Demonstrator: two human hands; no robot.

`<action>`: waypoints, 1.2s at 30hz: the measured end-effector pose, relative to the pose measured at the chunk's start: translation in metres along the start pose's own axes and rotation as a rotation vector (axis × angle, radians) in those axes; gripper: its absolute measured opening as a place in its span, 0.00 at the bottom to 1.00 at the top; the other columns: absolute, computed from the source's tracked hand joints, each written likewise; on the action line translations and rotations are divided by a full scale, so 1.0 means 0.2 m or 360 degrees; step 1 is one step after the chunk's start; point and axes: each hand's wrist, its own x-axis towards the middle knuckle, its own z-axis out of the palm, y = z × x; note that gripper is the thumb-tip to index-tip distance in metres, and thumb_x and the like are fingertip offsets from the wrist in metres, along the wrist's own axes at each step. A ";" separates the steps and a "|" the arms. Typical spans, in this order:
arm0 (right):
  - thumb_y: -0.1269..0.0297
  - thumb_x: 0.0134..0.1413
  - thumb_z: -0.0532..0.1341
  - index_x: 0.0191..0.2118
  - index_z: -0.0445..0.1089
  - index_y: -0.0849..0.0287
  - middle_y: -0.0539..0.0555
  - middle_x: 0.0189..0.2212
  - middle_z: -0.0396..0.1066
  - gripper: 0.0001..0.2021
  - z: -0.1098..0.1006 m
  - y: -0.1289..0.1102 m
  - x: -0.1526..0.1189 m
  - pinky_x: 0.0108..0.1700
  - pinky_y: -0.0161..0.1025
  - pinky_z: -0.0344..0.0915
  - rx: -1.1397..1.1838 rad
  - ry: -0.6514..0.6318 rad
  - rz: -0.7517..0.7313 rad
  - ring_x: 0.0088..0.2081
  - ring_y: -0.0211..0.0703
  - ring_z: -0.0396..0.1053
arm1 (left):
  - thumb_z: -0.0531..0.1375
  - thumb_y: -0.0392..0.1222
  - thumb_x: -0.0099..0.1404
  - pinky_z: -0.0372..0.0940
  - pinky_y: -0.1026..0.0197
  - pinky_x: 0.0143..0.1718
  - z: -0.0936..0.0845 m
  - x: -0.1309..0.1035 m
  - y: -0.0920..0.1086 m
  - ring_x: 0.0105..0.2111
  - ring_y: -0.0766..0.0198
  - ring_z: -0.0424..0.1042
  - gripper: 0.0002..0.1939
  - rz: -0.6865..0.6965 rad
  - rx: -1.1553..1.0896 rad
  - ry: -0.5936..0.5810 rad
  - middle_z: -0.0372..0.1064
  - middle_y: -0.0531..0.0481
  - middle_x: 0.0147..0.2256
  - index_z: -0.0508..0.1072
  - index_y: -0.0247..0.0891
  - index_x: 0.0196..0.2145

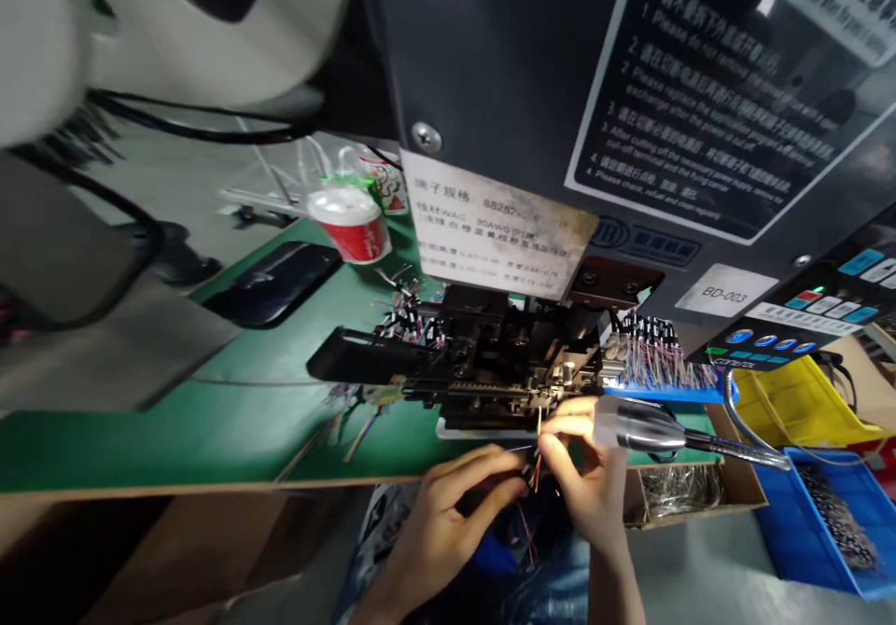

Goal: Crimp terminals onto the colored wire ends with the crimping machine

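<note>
Below the dark press machine [490,354], my left hand [462,513] pinches a small bundle of thin coloured wires [536,472] between thumb and fingertips. My right hand [578,462] is just to its right, closed on a thin yellowish wire [539,420] that runs up to the metal tooling [556,387] of the machine. The wire's upper end is too small to make out there. A flexible lamp [648,427] crosses in front of my right hand and hides part of its fingers. Loose wire ends hang below my left hand.
The green table [210,438] holds a phone [276,282], a red and white cup [350,224] and loose wires [364,410]. Wire bundles lie on a blue tray [665,390] at the right. Further right are a cardboard box [742,487], a blue bin [791,522] and a yellow bin [791,406].
</note>
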 end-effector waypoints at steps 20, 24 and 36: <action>0.61 0.63 0.67 0.41 0.81 0.56 0.56 0.38 0.86 0.07 0.07 0.04 0.02 0.48 0.48 0.78 0.0319 0.0077 0.0261 0.40 0.52 0.83 | 0.63 0.33 0.70 0.79 0.66 0.36 0.08 -0.03 -0.10 0.32 0.61 0.83 0.08 0.0092 0.0155 0.0176 0.84 0.47 0.37 0.83 0.38 0.41; 0.57 0.63 0.68 0.42 0.80 0.58 0.57 0.37 0.85 0.10 0.07 0.05 0.02 0.45 0.48 0.79 0.0309 0.0112 0.0271 0.39 0.53 0.83 | 0.63 0.33 0.71 0.79 0.66 0.34 0.07 -0.04 -0.11 0.32 0.60 0.84 0.07 0.0107 0.0180 0.0173 0.84 0.47 0.37 0.83 0.38 0.42; 0.62 0.64 0.66 0.40 0.82 0.56 0.54 0.34 0.83 0.06 0.03 0.06 0.01 0.41 0.42 0.75 0.0087 0.0054 0.0076 0.35 0.48 0.80 | 0.63 0.33 0.69 0.79 0.65 0.33 0.03 -0.01 -0.03 0.31 0.59 0.83 0.08 0.0061 0.0138 0.0143 0.84 0.46 0.35 0.83 0.39 0.40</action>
